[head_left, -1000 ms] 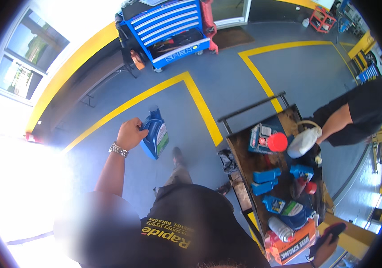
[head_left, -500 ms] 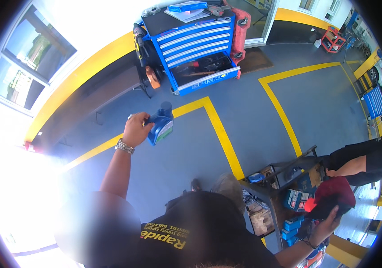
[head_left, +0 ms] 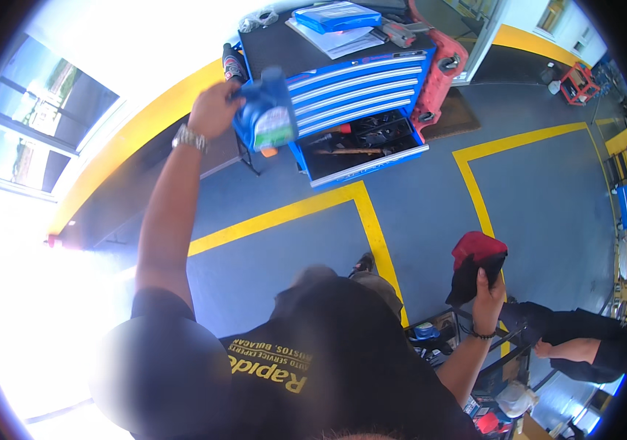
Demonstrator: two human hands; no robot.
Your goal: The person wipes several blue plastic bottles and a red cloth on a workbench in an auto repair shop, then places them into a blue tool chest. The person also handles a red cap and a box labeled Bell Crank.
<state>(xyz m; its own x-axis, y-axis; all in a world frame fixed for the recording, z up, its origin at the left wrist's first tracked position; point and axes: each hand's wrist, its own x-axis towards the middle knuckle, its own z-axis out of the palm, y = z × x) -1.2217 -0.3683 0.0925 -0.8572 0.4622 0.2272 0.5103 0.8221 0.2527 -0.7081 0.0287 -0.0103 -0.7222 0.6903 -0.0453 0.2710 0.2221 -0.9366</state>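
Note:
My left hand (head_left: 216, 110) is raised at arm's length and closed on the handle of a blue plastic jug-shaped bottle (head_left: 268, 114) with a green and white label. The bottle hangs in front of the left side of a blue tool cabinet (head_left: 354, 92) and is slightly smeared by motion. Off to the right, my right hand (head_left: 486, 302) grips a red and black cloth item (head_left: 479, 255), cap-like in shape, held up over the floor. Its exact kind is not clear.
The cabinet's bottom drawer (head_left: 372, 158) is pulled out with tools inside. On top lie a blue case (head_left: 337, 16), papers and an impact wrench (head_left: 399, 32). A dark bottle (head_left: 233, 64) stands at its left. Another person (head_left: 585, 341) and a cluttered cart (head_left: 434, 330) are at right.
My left hand has carried the blue bottle up and forward to the tool cabinet. My right hand has brought the cloth item forward and left, away from the cart. The cabinet appears closer.

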